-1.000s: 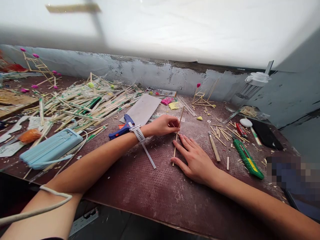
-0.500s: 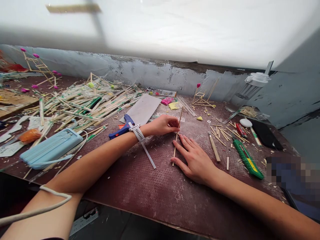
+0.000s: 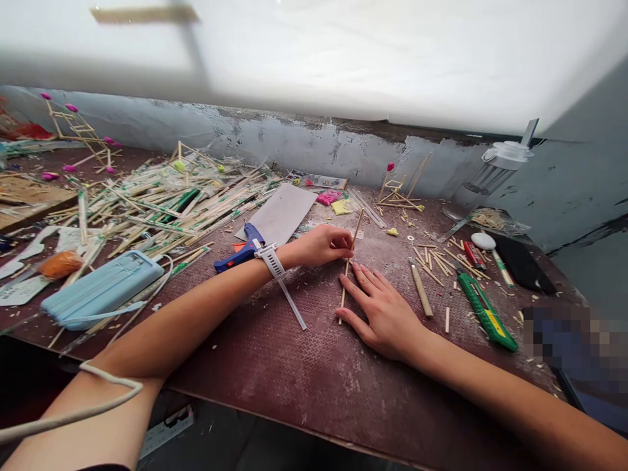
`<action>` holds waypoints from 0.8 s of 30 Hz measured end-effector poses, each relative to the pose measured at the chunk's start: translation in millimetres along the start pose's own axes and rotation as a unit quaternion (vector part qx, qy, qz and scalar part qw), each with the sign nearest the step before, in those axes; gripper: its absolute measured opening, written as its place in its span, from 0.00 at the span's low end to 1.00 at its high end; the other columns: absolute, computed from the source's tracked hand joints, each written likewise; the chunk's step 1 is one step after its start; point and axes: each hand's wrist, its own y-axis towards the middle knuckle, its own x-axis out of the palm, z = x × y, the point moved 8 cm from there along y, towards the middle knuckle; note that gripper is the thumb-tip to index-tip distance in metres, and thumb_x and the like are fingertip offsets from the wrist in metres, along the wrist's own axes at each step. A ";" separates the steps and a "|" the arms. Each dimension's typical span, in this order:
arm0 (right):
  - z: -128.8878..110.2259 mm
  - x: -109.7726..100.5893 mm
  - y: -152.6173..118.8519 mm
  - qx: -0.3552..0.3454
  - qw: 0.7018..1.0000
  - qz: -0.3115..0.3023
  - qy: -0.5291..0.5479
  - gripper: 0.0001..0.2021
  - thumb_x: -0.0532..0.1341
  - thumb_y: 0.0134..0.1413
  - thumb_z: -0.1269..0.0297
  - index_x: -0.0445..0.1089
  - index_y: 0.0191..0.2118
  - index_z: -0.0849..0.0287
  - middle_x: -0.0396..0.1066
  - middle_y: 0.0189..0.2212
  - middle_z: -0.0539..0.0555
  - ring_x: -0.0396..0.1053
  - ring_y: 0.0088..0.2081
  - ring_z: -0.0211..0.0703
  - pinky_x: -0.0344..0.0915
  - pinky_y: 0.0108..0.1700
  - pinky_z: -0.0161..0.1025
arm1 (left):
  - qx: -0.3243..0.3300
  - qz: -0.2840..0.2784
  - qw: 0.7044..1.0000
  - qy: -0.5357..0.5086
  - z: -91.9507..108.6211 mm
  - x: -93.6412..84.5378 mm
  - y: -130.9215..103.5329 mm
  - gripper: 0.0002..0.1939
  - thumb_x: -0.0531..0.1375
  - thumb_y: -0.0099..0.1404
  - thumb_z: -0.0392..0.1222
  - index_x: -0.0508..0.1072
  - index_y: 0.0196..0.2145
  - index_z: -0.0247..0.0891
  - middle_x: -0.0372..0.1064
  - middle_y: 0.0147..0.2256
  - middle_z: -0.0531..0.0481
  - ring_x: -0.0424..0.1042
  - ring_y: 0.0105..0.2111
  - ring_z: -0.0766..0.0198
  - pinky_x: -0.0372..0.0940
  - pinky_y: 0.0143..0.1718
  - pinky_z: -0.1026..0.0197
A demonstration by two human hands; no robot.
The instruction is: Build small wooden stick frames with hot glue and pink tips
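A thin wooden stick (image 3: 343, 297) lies on the dark red tabletop (image 3: 275, 373), pointing away from me. My left hand (image 3: 321, 246) pinches it near its far part between thumb and fingers. My right hand (image 3: 387, 314) rests flat with fingers spread, its fingertips and thumb touching the near part of the stick. Beside my left wrist is a blue glue gun (image 3: 252, 242), partly hidden by the forearm. A clear glue stick (image 3: 294, 307) emerges from under that wrist. Right of my right hand lie a wooden-handled tool (image 3: 420, 291) and several short stick pieces (image 3: 441, 261).
A green utility knife (image 3: 485, 311) and a red lighter (image 3: 473, 255) lie to the right. On the left are a light-blue power bank (image 3: 103, 291) with a cable and a heap of wooden sticks (image 3: 216, 196). A small stick frame (image 3: 392, 193) stands at the back.
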 end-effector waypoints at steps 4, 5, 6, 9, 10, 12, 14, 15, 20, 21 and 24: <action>0.2 0.8 0.4 -0.002 1.000 -0.003 -0.002 0.35 0.56 0.71 0.44 0.65 0.70 0.68 0.56 0.71 0.77 0.56 0.72 0.69 0.56 0.72 0.65 | -0.001 -0.001 1.000 0.003 0.8 0.6 0.3 0.08 0.64 0.68 0.43 0.77 0.35 0.35 0.77 0.30 0.50 0.71 0.30 0.67 0.64 0.35 0.63; 0.2 0.9 0.4 -0.003 1.000 -0.003 -0.002 0.35 0.56 0.71 0.44 0.65 0.70 0.68 0.56 0.71 0.77 0.56 0.72 0.69 0.56 0.71 0.65 | 0.000 -0.002 1.000 0.003 0.7 0.9 0.4 0.08 0.64 0.68 0.43 0.77 0.35 0.35 0.77 0.31 0.50 0.71 0.30 0.67 0.64 0.35 0.63; 0.2 1.0 0.4 -0.003 1.000 -0.003 -0.001 0.35 0.56 0.71 0.45 0.65 0.70 0.68 0.56 0.71 0.77 0.56 0.73 0.69 0.56 0.72 0.65 | 0.000 -0.003 1.000 0.003 0.4 1.1 0.5 0.08 0.64 0.68 0.43 0.77 0.35 0.35 0.77 0.31 0.50 0.71 0.30 0.67 0.64 0.35 0.63; 0.7 1.0 0.1 0.000 1.000 0.002 0.008 0.34 0.56 0.71 0.45 0.65 0.70 0.68 0.56 0.71 0.76 0.55 0.73 0.68 0.55 0.72 0.66 | 0.004 -0.004 1.000 0.000 0.1 1.2 0.7 0.08 0.64 0.68 0.43 0.76 0.34 0.35 0.76 0.30 0.51 0.70 0.30 0.67 0.64 0.35 0.63; 1.0 0.9 -0.1 0.002 1.000 0.004 0.012 0.34 0.56 0.71 0.45 0.65 0.70 0.67 0.55 0.71 0.75 0.55 0.73 0.68 0.55 0.72 0.66 | 0.007 -0.003 1.000 -0.001 0.2 0.9 0.8 0.08 0.64 0.68 0.43 0.76 0.33 0.36 0.75 0.29 0.51 0.69 0.29 0.67 0.63 0.34 0.63; 1.2 0.6 -0.6 0.005 1.000 0.008 0.017 0.34 0.57 0.70 0.45 0.65 0.70 0.66 0.56 0.72 0.74 0.55 0.73 0.67 0.55 0.72 0.67 | 0.011 -0.002 1.000 -0.001 0.7 0.3 1.0 0.09 0.64 0.67 0.43 0.75 0.32 0.36 0.73 0.28 0.52 0.67 0.28 0.68 0.63 0.34 0.64; 0.6 0.5 -0.7 0.004 1.000 0.005 0.016 0.34 0.57 0.71 0.45 0.65 0.69 0.67 0.55 0.72 0.74 0.55 0.73 0.68 0.55 0.72 0.67 | 0.014 -0.002 1.000 0.002 1.3 0.0 1.2 0.09 0.64 0.67 0.43 0.74 0.31 0.36 0.72 0.28 0.53 0.66 0.28 0.68 0.62 0.33 0.64; 0.2 0.5 -0.7 0.003 1.000 0.002 0.015 0.34 0.57 0.71 0.45 0.65 0.69 0.68 0.55 0.71 0.75 0.55 0.73 0.68 0.55 0.72 0.66 | 0.016 -0.002 1.000 0.004 1.7 0.0 1.3 0.09 0.64 0.67 0.43 0.73 0.31 0.36 0.72 0.28 0.53 0.66 0.28 0.68 0.61 0.33 0.64; -0.4 -0.8 -0.2 0.005 1.000 -0.002 0.019 0.35 0.57 0.70 0.45 0.65 0.70 0.69 0.55 0.71 0.76 0.54 0.73 0.68 0.53 0.73 0.65 | 0.022 -0.010 1.000 0.003 3.8 0.8 1.3 0.10 0.62 0.67 0.42 0.71 0.30 0.36 0.71 0.27 0.53 0.65 0.27 0.68 0.60 0.32 0.64; -0.4 -0.8 -0.2 0.005 1.000 -0.002 0.019 0.35 0.57 0.71 0.45 0.65 0.70 0.69 0.55 0.71 0.76 0.54 0.73 0.68 0.53 0.73 0.65 | 0.022 -0.011 1.000 0.004 3.9 0.8 1.2 0.10 0.62 0.67 0.42 0.71 0.30 0.36 0.71 0.27 0.53 0.65 0.27 0.68 0.60 0.32 0.64; 0.5 0.2 -0.8 0.004 1.000 0.001 0.021 0.35 0.56 0.71 0.44 0.64 0.70 0.68 0.55 0.72 0.75 0.54 0.73 0.67 0.54 0.73 0.66 | 0.019 -0.013 1.000 0.016 3.5 0.3 0.9 0.09 0.62 0.68 0.42 0.72 0.30 0.36 0.72 0.27 0.53 0.66 0.28 0.68 0.60 0.32 0.64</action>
